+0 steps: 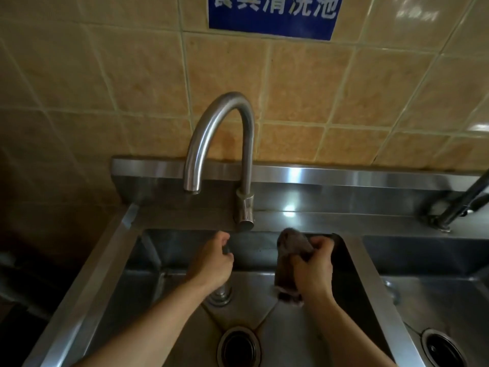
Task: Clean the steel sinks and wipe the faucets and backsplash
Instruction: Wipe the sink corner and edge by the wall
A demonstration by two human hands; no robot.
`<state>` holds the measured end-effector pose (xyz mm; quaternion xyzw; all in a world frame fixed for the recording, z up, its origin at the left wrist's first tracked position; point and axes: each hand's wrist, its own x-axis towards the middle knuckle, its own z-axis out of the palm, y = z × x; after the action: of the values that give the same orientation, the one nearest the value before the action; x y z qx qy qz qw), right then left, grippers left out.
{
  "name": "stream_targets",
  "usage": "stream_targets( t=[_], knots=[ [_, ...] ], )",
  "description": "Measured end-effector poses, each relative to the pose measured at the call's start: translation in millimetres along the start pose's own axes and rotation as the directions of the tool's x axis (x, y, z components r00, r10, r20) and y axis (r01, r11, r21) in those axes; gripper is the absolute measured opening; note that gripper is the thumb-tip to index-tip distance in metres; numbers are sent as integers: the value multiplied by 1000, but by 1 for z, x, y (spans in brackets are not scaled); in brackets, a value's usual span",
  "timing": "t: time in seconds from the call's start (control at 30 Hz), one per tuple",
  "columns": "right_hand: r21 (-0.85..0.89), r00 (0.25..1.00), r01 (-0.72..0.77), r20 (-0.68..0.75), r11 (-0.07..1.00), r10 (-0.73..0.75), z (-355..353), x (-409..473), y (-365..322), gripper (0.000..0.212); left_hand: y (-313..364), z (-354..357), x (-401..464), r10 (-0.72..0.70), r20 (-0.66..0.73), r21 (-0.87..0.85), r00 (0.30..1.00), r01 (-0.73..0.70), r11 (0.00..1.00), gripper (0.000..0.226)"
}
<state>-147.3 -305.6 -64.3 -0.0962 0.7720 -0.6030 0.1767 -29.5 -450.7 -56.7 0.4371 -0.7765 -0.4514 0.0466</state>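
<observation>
Single head view, close above sink, facing forward-down toward faucet and tiled wall.

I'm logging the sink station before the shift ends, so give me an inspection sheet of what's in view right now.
Surface: left steel sink, open drain; no water running.
Job's things: curved faucet aimed over left sink; dark cloth; steel backsplash; right sink.
Clutter: nothing seen.
Grips: left hand curled on a small dark thing under the faucet base, unclear what; right hand holds the cloth.
Cables: nothing seen.
Surroundings: tan tiled wall, blue sign, second faucet at right.
</observation>
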Motion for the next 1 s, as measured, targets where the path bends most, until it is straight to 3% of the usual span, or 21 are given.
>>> stream_targets(
  t=[0.1,0.2,0.27,0.33,0.5,0.57,0.7,0.83,0.93,1.0],
  knots=[
    [-87,986,150,-58,985,-155,26,44,-14,29,5,-4,29,128,-29,153,991,-122,981,46],
    [-329,961,276,107,903,-255,53,79,-5,40,2,-2,51,195,-53,307,979,-170,937,53],
    [-606,900,433,259,667,-350,68,92,10,43,-7,1,60,215,-40,407,976,-181,895,57],
    [-701,814,575,436,423,-383,77,102,21,46,-15,1,68,231,-23,487,973,-191,852,59],
    [-723,735,666,593,184,-330,74,122,26,54,-23,3,84,264,-19,588,964,-203,783,56],
    [-737,769,628,538,249,-345,65,122,33,63,-21,5,86,253,-50,598,966,-174,782,53],
    [-824,913,388,282,413,-295,18,145,49,45,-12,5,92,260,-122,590,958,-141,795,37],
    [-848,960,248,149,468,-238,-17,162,57,43,-10,8,93,291,-136,613,947,-151,776,36],
    [-839,983,11,-91,545,-159,3,156,54,41,-12,8,92,288,-137,630,948,-141,764,36],
    [-853,983,17,-80,522,-163,24,147,50,45,-12,9,91,289,-129,634,948,-146,760,39]
  ],
)
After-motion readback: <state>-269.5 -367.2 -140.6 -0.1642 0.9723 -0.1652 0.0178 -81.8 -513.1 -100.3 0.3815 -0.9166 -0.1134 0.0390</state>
